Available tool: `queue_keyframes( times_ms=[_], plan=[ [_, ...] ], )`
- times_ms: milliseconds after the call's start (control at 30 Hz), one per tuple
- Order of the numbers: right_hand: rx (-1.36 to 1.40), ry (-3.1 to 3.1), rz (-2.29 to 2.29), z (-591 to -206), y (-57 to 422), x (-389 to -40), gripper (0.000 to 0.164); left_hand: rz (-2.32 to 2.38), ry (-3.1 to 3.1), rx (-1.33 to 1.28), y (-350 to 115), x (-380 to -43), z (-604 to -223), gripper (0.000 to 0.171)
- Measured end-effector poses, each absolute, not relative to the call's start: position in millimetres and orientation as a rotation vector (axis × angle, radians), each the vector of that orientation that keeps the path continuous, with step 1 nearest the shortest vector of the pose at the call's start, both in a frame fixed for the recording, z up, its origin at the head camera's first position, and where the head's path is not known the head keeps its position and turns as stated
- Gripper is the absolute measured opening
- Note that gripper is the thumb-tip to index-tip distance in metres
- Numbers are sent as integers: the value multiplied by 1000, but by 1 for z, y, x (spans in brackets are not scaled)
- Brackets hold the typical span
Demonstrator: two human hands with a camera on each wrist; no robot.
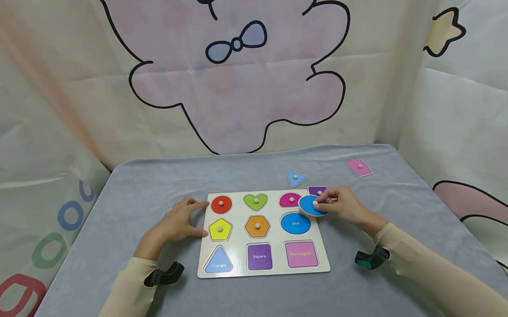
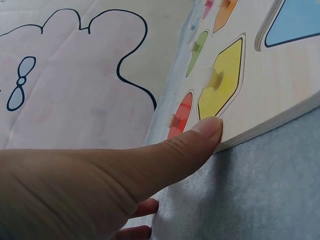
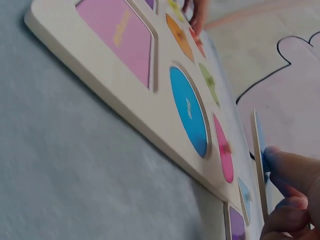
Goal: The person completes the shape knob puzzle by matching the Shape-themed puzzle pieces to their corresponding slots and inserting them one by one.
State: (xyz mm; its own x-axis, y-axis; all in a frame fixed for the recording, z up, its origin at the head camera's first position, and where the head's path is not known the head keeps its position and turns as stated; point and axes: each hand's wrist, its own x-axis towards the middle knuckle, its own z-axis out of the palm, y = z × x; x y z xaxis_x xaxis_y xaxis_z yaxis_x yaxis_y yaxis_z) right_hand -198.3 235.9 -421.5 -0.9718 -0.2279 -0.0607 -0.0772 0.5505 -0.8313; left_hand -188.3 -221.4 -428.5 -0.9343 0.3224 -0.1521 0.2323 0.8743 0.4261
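A pale puzzle board lies on the table. My right hand pinches a blue oval piece by its knob, over the board's upper right corner; in the right wrist view the oval piece is seen edge-on. My left hand spreads along the board's left edge, with its straight thumb resting on the rim beside the yellow pentagon. The blue oval recess, triangle recess, purple square recess and pink rectangle recess hold no pieces.
Behind the board lie a light blue triangle piece and a pink rectangle piece. A purple square piece sits at the upper right corner, partly hidden. Red circle, green heart, magenta piece and orange hexagon fill recesses.
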Motion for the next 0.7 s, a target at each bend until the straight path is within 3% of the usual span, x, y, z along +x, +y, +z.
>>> queue_keyframes(
  times_ms=[700],
  plan=[
    [-385,2505,-1441,-440,201,-189,19,607,2820,417,-221,-191,-429,86]
  ],
)
